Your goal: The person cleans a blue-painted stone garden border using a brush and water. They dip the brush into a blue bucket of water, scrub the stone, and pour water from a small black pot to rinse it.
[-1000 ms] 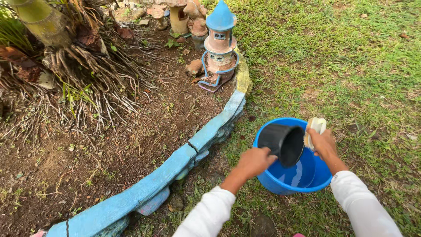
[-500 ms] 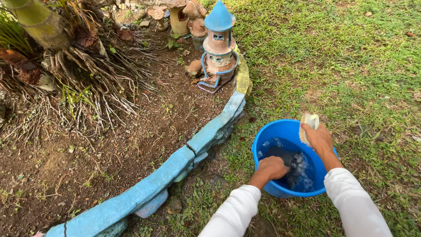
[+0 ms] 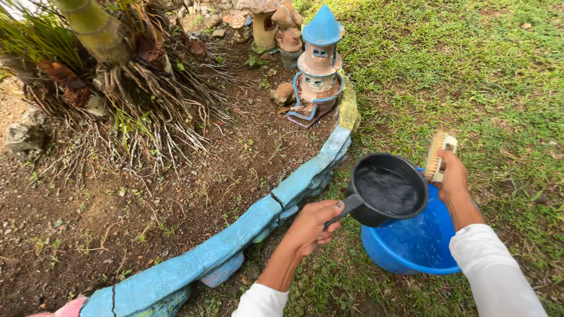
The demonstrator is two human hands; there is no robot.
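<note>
One black plastic dipper [image 3: 386, 189], round and brimful of water, sits right of centre in the frame, raised just above the one blue plastic bucket [image 3: 411, 249] standing on the grass at the lower right. Its short handle is wrapped tight in the left hand [image 3: 312, 226], fingers curled fully round it. The right hand [image 3: 453, 176], further right, is closed on one wooden scrubbing brush [image 3: 436, 155] with pale bristles, held upright over the bucket's far rim. Since the water reaches nearly to the lip, a small tilt of the wrist would likely slop it onto the grass or the white sleeve [image 3: 493, 270]; the one-handed hold on such a short handle also looks liable to twist under the weight. Left of the bucket, one curved blue-painted concrete edging [image 3: 247, 232] runs diagonally across the frame, cracked in two places. Beyond it lie bare soil, one palm trunk [image 3: 94, 26] with exposed roots at the upper left, and one small blue-roofed clay tower ornament [image 3: 318, 61] at top centre.
</note>
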